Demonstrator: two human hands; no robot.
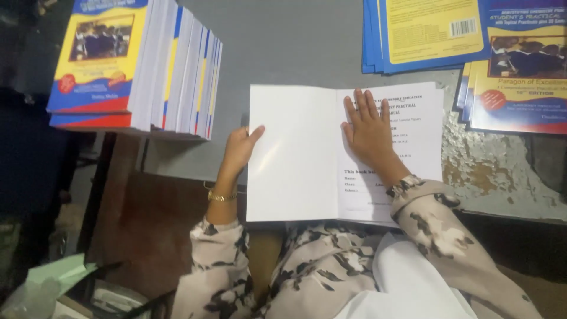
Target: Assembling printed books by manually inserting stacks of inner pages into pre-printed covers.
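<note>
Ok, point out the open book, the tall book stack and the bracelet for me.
open book (292,153): head view, on the blank left page.
book stack (177,71): head view, on the page edges of its side.
bracelet (222,196): head view, on the gold chain at the left wrist.

White rectangular barcode label (462,28) on a yellow-and-blue book cover (431,32), top right.

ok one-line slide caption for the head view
Left hand grips the blank left page of an open white booklet while right hand presses its printed page flat on a grey table.
</note>
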